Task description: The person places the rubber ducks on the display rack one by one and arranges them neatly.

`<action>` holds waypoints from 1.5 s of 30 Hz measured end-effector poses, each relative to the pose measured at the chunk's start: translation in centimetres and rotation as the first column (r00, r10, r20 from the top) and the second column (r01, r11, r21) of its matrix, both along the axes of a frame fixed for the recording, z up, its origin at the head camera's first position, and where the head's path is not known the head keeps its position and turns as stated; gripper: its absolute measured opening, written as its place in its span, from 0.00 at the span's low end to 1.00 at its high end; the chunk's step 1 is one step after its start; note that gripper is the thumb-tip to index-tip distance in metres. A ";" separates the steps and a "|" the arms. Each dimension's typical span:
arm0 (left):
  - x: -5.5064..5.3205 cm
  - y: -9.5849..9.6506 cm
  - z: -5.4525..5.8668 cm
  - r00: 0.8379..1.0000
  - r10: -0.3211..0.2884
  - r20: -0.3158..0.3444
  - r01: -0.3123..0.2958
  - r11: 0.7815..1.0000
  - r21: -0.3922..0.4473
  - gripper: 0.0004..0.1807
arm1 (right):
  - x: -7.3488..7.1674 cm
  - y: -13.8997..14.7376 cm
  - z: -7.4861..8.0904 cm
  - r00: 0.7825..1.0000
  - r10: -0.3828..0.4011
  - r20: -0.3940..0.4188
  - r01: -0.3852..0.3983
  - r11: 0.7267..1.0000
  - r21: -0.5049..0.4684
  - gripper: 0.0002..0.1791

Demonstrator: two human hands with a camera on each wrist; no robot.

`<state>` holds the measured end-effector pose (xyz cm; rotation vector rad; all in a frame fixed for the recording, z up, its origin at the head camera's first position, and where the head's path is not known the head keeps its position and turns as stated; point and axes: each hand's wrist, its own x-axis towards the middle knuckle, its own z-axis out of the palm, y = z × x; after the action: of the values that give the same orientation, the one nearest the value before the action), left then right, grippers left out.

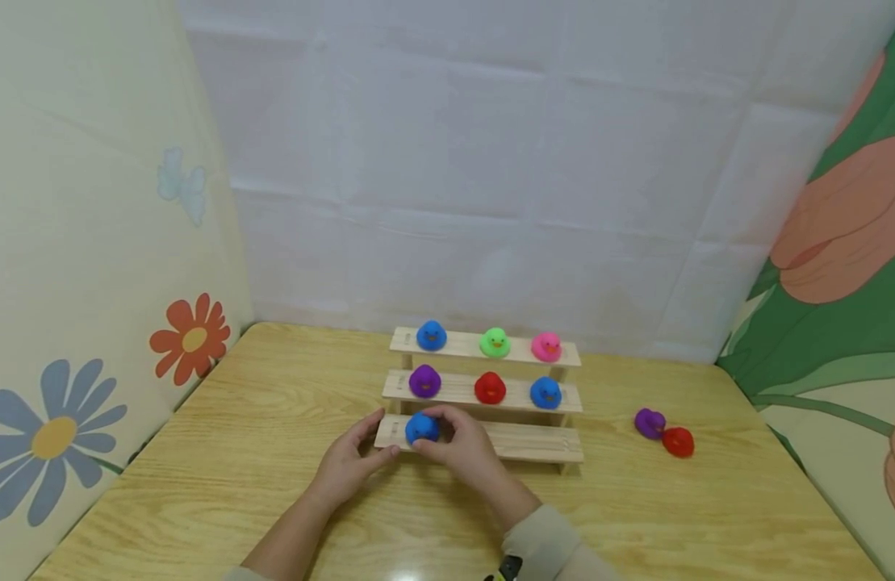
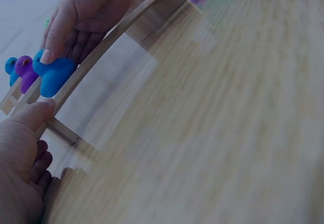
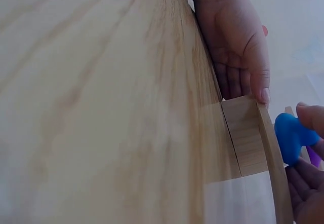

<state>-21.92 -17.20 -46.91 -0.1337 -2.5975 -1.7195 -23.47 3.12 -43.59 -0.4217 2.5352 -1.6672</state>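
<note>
My right hand [image 1: 465,448] pinches a blue rubber duck [image 1: 421,429] between thumb and fingers at the left end of the lowest step of a three-tier wooden stand [image 1: 527,440]. In the left wrist view, that blue duck [image 2: 53,74] is upright against the board, thumb on its head. My left hand [image 1: 349,464] holds the left end of this step, thumb at the front corner and fingers round the far side. The right wrist view shows the left thumb [image 3: 262,82] touching the board's end; the left fingertips are partly hidden there.
The top step carries blue [image 1: 431,336], green [image 1: 495,343] and pink ducks [image 1: 546,347]. On the middle step stand purple [image 1: 424,382], red [image 1: 490,388] and blue ducks [image 1: 545,393]. A purple duck [image 1: 650,423] and a red duck [image 1: 678,441] lie on the table, right of the stand.
</note>
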 end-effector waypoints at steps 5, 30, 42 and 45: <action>0.0 0.1 0.0 1.000 0.001 0.001 -0.001 1.000 -0.002 0.40 | 0.1 -0.3 0.2 1.000 -0.006 -0.004 0.006 1.000 0.016 0.21; 0.0 0.1 -0.1 1.000 0.005 0.004 -0.005 1.000 0.003 0.39 | 0.1 -0.8 0.1 1.000 -0.005 -0.024 0.006 0.999 0.049 0.21; 0.0 0.1 -0.1 1.000 0.008 -0.004 -0.008 1.000 -0.006 0.40 | 0.0 -0.6 -0.3 1.000 -0.005 -0.014 0.005 1.000 0.026 0.28; 0.0 0.0 -0.1 1.000 0.004 -0.002 -0.004 1.000 -0.008 0.40 | 0.1 -0.3 -0.2 1.000 -0.006 0.007 0.006 1.000 0.011 0.27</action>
<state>-21.89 -17.17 -47.04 -0.1297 -2.6018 -1.7070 -23.42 2.77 -43.80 -0.4068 2.5425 -1.6524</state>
